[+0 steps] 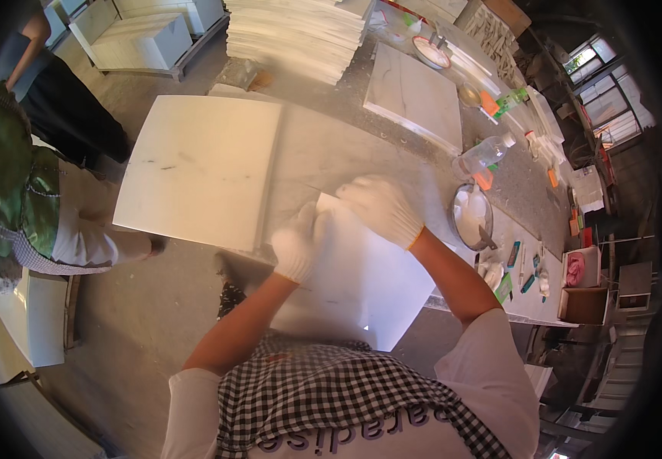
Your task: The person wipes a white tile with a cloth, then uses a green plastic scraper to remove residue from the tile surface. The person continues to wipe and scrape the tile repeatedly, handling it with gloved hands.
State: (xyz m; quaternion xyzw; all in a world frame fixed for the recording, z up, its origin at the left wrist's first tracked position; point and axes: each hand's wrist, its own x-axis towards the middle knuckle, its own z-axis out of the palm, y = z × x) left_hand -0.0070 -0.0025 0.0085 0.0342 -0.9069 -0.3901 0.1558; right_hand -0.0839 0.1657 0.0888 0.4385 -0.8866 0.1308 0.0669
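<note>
A black-and-white checked apron (338,379) fills the near foreground and hides part of the lower edge of a white slab (369,279). Glare washes out much of that slab's face. It lies at the near side of the grey worktable (522,200), its far corner between the two hands, its near corner beside the apron.

The left forearm slants up and inward from the lower left; the left hand (295,246), in a white knit glove, stands at the slab's left edge, thumb pointing away from the body and fingers bent out of sight. The right forearm angles in from the lower right, elbow bent outward, and the right hand (377,206), gloved alike, lies back-up over the slab's far edge, close to the corner. Its fingertips are blurred and partly covered. I cannot tell whether either hand is clamped on the slab or only resting against it.

Just left of the left hand, a second white slab (199,170) overhangs the worktable's left edge. To the right of the right hand sit a bowl of white paste (468,213) and, a little farther, a clear bottle (485,155). Small tools near the right edge are too small to name. Beyond lie a veined slab (415,96) and a tall stack of slabs (292,34), cut off at the top. A person in green (36,187), partly lost in the dark rim, is at the far left.
</note>
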